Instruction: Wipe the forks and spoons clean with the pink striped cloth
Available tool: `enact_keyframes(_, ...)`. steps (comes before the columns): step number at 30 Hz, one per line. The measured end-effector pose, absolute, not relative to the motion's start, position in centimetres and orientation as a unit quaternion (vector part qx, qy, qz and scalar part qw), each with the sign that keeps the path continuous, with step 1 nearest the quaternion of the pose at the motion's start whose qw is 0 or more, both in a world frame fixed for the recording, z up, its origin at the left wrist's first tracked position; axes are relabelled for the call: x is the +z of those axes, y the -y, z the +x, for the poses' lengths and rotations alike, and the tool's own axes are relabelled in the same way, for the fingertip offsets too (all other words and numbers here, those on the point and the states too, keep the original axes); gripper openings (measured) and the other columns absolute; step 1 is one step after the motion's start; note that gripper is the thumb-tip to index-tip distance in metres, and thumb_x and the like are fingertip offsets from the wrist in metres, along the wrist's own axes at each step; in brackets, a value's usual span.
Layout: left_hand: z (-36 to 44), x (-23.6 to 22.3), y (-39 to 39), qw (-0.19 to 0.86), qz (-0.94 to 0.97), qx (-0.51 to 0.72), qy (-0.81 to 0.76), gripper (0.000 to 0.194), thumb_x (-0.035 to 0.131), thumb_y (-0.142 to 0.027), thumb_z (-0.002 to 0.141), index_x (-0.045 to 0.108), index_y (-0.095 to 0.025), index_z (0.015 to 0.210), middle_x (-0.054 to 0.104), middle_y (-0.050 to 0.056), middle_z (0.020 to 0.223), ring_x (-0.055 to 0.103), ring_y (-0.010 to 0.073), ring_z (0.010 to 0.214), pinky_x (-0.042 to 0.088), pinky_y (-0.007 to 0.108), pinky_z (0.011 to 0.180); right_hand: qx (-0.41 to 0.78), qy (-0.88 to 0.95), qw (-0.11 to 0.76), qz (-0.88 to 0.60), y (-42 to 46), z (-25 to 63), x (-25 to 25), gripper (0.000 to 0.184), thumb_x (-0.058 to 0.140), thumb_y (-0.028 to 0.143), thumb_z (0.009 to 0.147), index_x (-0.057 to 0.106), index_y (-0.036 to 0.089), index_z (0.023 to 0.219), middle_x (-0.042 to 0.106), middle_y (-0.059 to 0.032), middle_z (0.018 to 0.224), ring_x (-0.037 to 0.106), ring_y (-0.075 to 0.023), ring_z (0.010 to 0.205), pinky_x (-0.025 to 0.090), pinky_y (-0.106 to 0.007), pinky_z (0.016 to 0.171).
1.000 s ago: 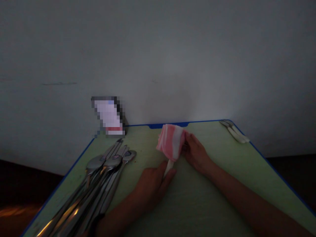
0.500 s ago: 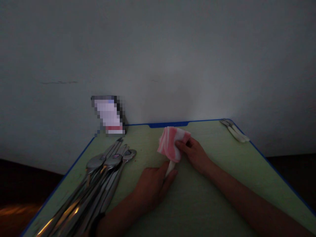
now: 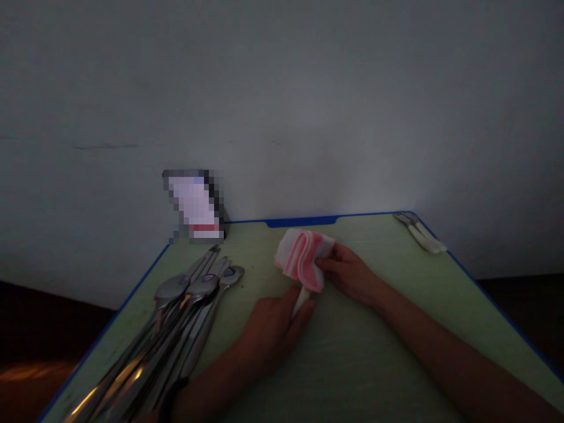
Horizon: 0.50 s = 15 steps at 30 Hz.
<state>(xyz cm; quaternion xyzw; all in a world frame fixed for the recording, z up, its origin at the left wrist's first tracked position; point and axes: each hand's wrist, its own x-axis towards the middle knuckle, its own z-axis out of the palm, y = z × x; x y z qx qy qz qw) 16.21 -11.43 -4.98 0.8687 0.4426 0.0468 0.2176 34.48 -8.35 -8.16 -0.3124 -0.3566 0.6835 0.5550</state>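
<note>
A white handle (image 3: 301,302) is gripped between the thumb and fingers of my left hand (image 3: 271,326). The far end of this white-handled utensil is hidden inside a pink-and-white striped cloth (image 3: 304,258), so its kind does not show. My right hand (image 3: 350,273) pinches the cloth from the right side, folded around the utensil's upper part. Both hands are closed, just above the middle of the table. To the left of my left hand lies a pile of metal cutlery (image 3: 176,323), with spoons among several long handles.
Two white-handled forks (image 3: 420,234) lie at the table's far right corner. A blurred phone (image 3: 196,202) leans on the wall (image 3: 308,106) at the back left. The pale green table (image 3: 379,364) has a blue edge and meets the wall at the back.
The cloth has shifted slightly left and its folds have changed, with more white showing on its left side. Both hands keep their hold; the cutlery and forks stay put.
</note>
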Motion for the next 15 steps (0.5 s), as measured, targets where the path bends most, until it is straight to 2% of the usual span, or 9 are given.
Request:
enact_keyframes(5,16.14,-5.11,11.32,0.235,0.874,0.055,-0.421,0.033,0.028,-0.041,0.095,0.050,-0.018,0.103,0.069,0.006,0.079,0.066,0.0217,0.069,0.043,0.028,0.062,0.689,0.351,0.550,-0.316,8.40,34.51,-8.13,0.031,0.069,0.017,0.065,0.062,0.019,0.095,0.068,-0.0026,0.090,0.062,-0.0150,0.083,0.044,-0.033,0.086)
enact_keyframes(10,16.05,-5.05,11.46,0.237,0.874,0.061,-0.420,0.035,0.027,-0.042,0.095,0.049,-0.017,0.105,0.068,0.006,0.077,0.065,0.0213,0.066,0.043,0.028,0.060,0.714,0.326,0.544,-0.296,8.47,34.60,-7.97,0.018,0.063,0.021,0.068,0.064,0.018,0.085,0.068,-0.0025,0.082,0.061,-0.0167,0.077,0.046,-0.033,0.079)
enact_keyframes(15,16.13,-4.94,11.37,0.237,0.875,0.046,-0.419,0.034,0.029,-0.040,0.094,0.048,-0.017,0.108,0.068,0.007,0.077,0.065,0.0229,0.067,0.043,0.030,0.059,0.698,0.366,0.515,-0.338,8.46,34.86,-8.47,0.019,0.065,0.029,0.070,0.064,0.016,0.085,0.066,-0.0028,0.080,0.058,-0.0142,0.072,0.045,-0.029,0.073)
